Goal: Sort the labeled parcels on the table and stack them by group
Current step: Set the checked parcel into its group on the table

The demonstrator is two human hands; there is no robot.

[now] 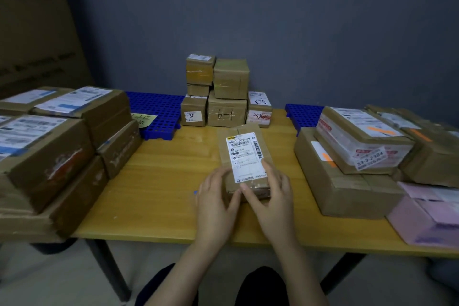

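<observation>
A small brown parcel point(242, 154) with a white barcode label lies on the wooden table point(161, 181) in front of me. My left hand point(216, 204) grips its near left corner. My right hand point(270, 199) holds its near right side, with the thumb across the front edge. Big labeled parcels are stacked at the left point(49, 146). Small cubic parcels are piled at the back middle point(218, 92). More flat parcels are stacked at the right point(352, 156).
Two blue plastic grid mats point(156, 112) point(303, 114) lie at the back of the table. Pink parcels point(432, 213) sit at the near right edge. A tall cardboard box point(32, 27) stands at the far left. A grey wall is behind.
</observation>
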